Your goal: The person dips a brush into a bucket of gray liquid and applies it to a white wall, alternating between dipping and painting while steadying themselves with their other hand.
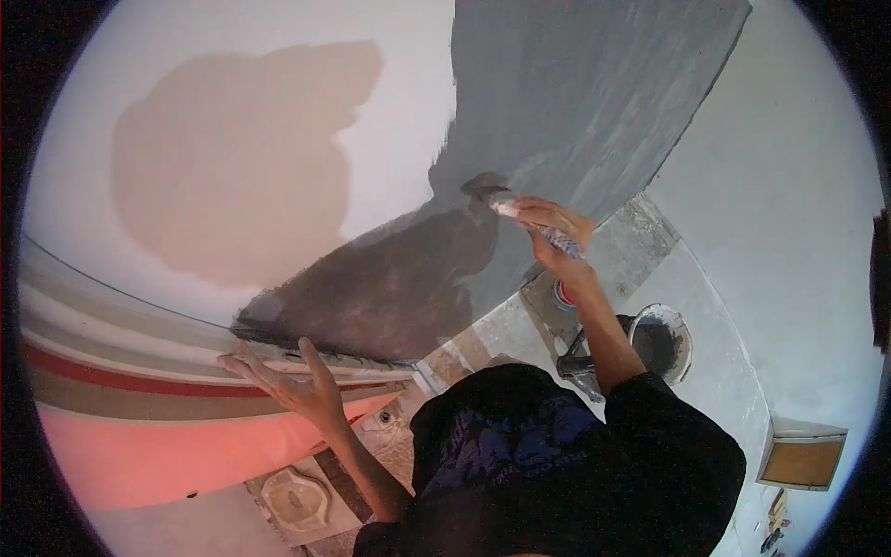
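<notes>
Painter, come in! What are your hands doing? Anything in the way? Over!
Right hand grips brush, tip on grey paint. Left hand open, near red stripe. Brush unblocked; bucket beside right forearm. Over.

1. Ahead of me, I see 1 wall [557, 102].
2. To my left, 1 door [158, 455] borders it.
3. At my right, 1 bucket [685, 325] stands on the floor [716, 371].
4. Lower left, 1 basin [295, 499] lies near the door.
</notes>
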The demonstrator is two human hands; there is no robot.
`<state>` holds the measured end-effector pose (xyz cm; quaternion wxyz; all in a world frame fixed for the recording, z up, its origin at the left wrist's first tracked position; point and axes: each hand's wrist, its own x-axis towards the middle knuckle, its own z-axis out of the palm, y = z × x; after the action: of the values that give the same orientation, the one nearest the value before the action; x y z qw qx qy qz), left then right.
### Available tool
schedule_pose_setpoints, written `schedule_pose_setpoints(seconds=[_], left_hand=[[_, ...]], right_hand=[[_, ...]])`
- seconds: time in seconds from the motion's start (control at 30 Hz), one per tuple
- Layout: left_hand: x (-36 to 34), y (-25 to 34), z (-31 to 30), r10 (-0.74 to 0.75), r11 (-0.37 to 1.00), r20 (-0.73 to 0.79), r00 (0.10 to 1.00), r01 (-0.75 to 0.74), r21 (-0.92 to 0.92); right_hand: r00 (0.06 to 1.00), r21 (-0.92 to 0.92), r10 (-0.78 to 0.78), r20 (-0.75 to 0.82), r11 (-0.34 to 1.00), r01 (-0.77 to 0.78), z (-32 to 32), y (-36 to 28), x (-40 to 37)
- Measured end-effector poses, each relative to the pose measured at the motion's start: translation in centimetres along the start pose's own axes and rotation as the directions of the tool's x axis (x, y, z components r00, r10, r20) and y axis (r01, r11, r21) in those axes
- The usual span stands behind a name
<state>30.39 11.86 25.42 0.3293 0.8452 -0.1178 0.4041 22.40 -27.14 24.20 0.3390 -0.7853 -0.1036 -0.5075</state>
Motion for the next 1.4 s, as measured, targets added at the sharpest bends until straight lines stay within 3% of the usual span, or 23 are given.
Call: schedule_pose_setpoints(seconds=[0.23,0.33,0.43,0.53,0.57,0.63,0.73,0.83,0.93,1.03,1.13,1.23,1.4], left_hand=[[0.1,0.2,-0.1,-0.007,1.0,0.004,1.0,0.007,0.013],[0.4,0.9,-0.1,-0.025,0.999,0.009,1.0,0.024,0.041],[0.1,0.7,0.0,-0.007,0.999,0.011,1.0,0.007,0.039],[0.4,1.1,-0.2,-0.046,0.999,0.009,0.999,0.046,0.027],[0.3,0.8,-0.1,-0.046,0.999,0.007,0.999,0.046,0.014],[0.3,0.6,-0.1,-0.053,0.999,0.009,0.999,0.053,0.001],[0.3,1.1,-0.4,-0.056,0.998,0.03,0.998,0.055,0.016],[0.3,1.2,-0.6,-0.029,0.999,0.036,0.999,0.028,0.044],[0.3,1.0,-0.9,-0.017,1.0,0.044,0.999,0.017,0.006],[0.2,1.1,-1.0,-0.045,0.997,0.046,0.998,0.048,-0.053],[-0.1,1.1,-0.9,-0.067,0.995,0.04,0.997,0.07,-0.069],[0.5,1.8,-0.8,-0.046,0.998,0.027,0.999,0.047,-0.038],[-0.1,2.1,-1.1,-0.08,0.989,0.009,0.997,0.08,-0.125]], right_hand=[[0.999,0.0,-0.032,-0.035,0.999,0.032,-0.3,-1.0,0.2],[0.986,0.051,0.029,-0.165,0.998,-0.021,0.9,0.1,-2.2],[0.992,0.102,0.076,0.096,0.991,-0.086,1.5,1.6,-3.2],[0.992,0.078,0.113,0.056,0.99,-0.117,0.7,-0.2,-3.5],[0.977,0.019,0.164,0.137,0.986,-0.168,0.1,-0.1,-4.0],[0.918,-0.112,0.272,0.287,0.962,-0.25,-1.0,0.3,-4.9],[0.722,-0.192,0.424,0.547,0.903,-0.385,-0.9,2.1,-3.1],[0.772,-0.251,0.281,0.571,0.954,-0.161,-0.9,4.5,0.8],[0.93,-0.01,0.074,0.36,0.997,-0.075,-3.1,2.6,6.2],[0.98,0.078,0.073,0.187,0.993,-0.089,-4.4,0.5,6.7],[0.883,0.14,0.243,0.402,0.936,-0.322,-3.2,-1.1,4.7],[0.845,0.027,0.142,0.515,0.983,-0.181,-0.5,-0.3,4.9],[0.91,0.027,0.067,0.409,0.996,-0.086,-2.2,-0.3,11.4]])
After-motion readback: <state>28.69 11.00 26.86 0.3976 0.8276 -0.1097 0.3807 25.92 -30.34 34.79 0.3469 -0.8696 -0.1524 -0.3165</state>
